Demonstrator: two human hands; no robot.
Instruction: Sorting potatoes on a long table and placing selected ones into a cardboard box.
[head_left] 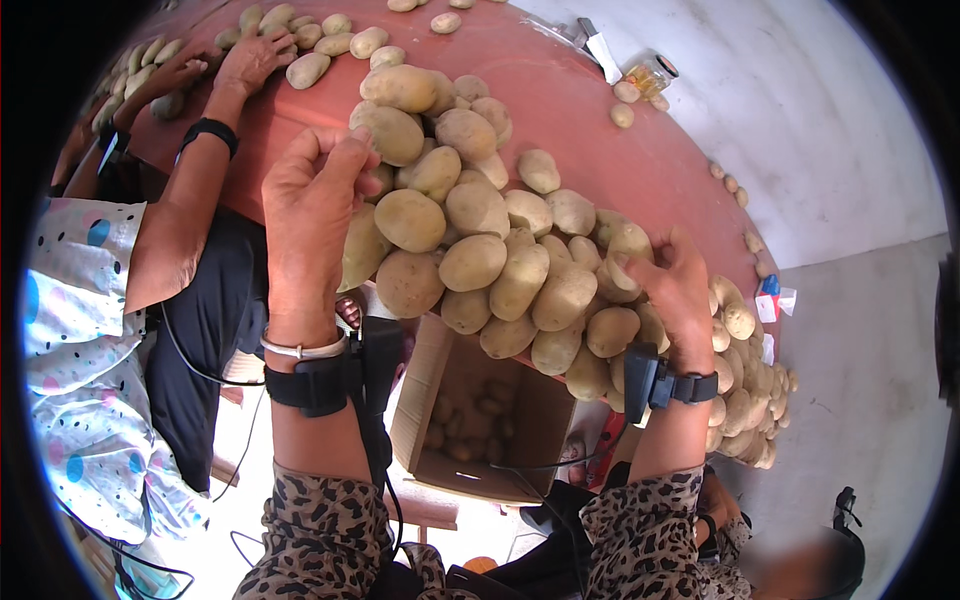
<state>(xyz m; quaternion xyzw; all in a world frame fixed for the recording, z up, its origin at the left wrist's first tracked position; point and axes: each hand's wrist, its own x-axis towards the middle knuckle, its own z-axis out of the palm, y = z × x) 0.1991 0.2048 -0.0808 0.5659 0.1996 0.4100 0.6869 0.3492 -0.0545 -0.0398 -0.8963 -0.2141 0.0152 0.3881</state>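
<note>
A large heap of yellow-brown potatoes (473, 262) lies along the near edge of the red table. My left hand (315, 195) is raised at the heap's left end, its thumb and fingers drawn together beside a large potato (388, 134). Whatever those fingers hold, if anything, is hidden. At the right side of the heap, my right hand (678, 290) has its fingers curled round a potato (618, 278), partly covering it. Below the table edge stands an open cardboard box (420, 400) with several potatoes in its shadowed bottom.
To the left, another person's hand (250, 62) rests among potatoes on the red table (570, 120). A glass jar (650, 74) and a few small potatoes sit near the far edge. More potatoes (745, 410) are heaped at right. Black cables (395, 505) hang by my arms.
</note>
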